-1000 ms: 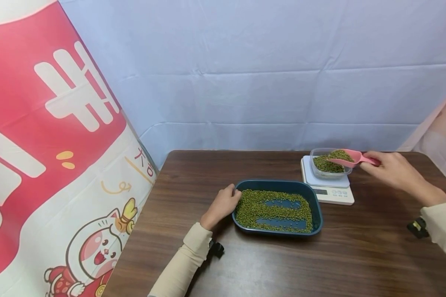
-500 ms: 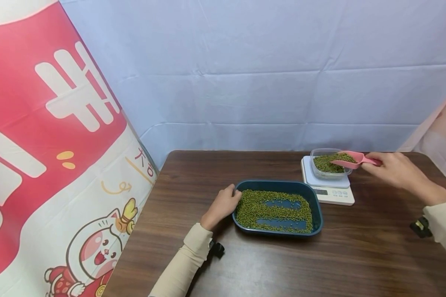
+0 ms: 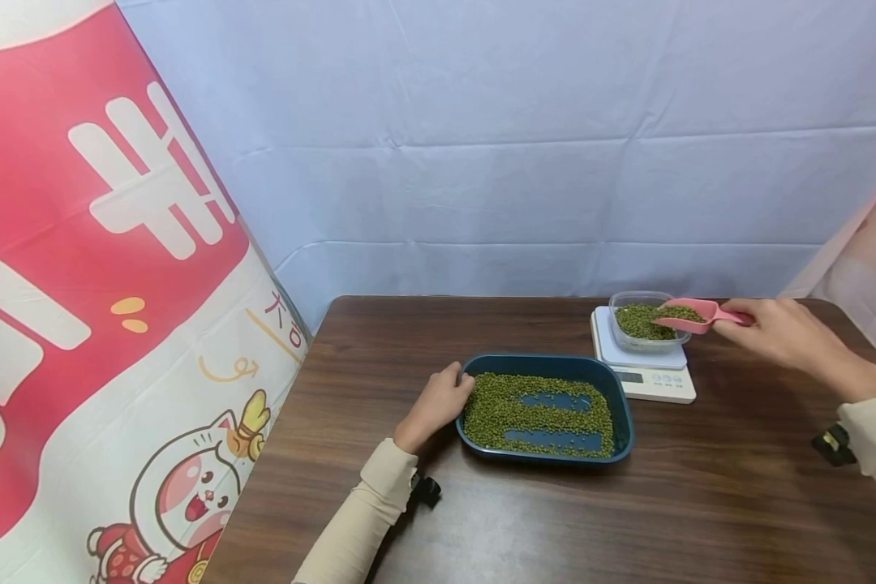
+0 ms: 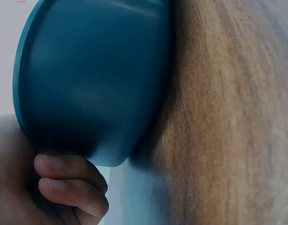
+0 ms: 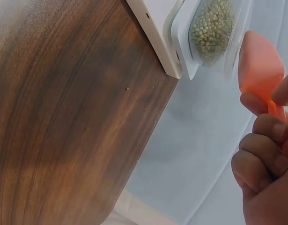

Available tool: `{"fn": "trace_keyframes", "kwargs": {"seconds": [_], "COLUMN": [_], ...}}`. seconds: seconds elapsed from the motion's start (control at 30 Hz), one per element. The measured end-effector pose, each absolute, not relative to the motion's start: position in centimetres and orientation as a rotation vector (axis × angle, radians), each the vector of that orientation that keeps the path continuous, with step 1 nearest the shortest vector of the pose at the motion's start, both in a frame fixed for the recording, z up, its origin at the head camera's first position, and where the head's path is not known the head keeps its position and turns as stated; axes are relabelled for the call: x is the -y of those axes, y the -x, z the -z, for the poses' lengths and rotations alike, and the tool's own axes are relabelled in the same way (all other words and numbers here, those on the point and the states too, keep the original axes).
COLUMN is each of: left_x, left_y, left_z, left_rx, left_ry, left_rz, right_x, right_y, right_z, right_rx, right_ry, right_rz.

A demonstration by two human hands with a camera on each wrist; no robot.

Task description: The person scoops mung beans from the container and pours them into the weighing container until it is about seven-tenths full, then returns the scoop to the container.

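My right hand point(image 3: 784, 337) grips the handle of a pink scoop point(image 3: 708, 313). Some mung beans lie in the scoop, whose tip reaches over the right rim of a clear plastic container point(image 3: 633, 345). That container holds mung beans point(image 3: 637, 322) and stands on a white kitchen scale point(image 3: 657, 385). In the right wrist view, fingers and thumb wrap round the handle, and the scoop's underside point(image 5: 260, 65) shows. With my left hand point(image 3: 436, 405) I hold the left rim of a dark blue tray point(image 3: 547, 461); its curled fingers point(image 4: 71, 187) show below the tray wall.
More mung beans point(image 3: 496, 405) are spread in the tray, with bare strips of its bottom between them. Tray and scale stand on a brown wooden table point(image 3: 380, 341). A pale cloth point(image 3: 511, 195) hangs behind it, and a printed red and white banner point(image 3: 102, 268) at the left.
The scoop and my right hand have shifted slightly to the right, and fewer beans lie in the scoop. My left hand and the tray have stayed in place.
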State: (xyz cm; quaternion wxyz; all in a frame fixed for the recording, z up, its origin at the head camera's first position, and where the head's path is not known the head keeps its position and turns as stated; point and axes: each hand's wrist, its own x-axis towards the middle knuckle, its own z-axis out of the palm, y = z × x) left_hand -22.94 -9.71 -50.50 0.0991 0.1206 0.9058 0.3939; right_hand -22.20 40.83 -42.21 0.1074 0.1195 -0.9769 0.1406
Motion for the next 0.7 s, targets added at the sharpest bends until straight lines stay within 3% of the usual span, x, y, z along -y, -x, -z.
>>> {"fn": "trace_keyframes", "kwargs": {"seconds": [0.7], "left_x": [9.8], "left_y": [22.9], "left_z": [50.5], "left_rx": [-2.658], "left_ry": [-0.361], "left_rz": [-1.191], "right_x": [-40.2], "right_y": [22.4], "right_z": [40.4], "right_rx": [3.008], "right_ry": [-0.308], "right_rz": [-0.334]}}
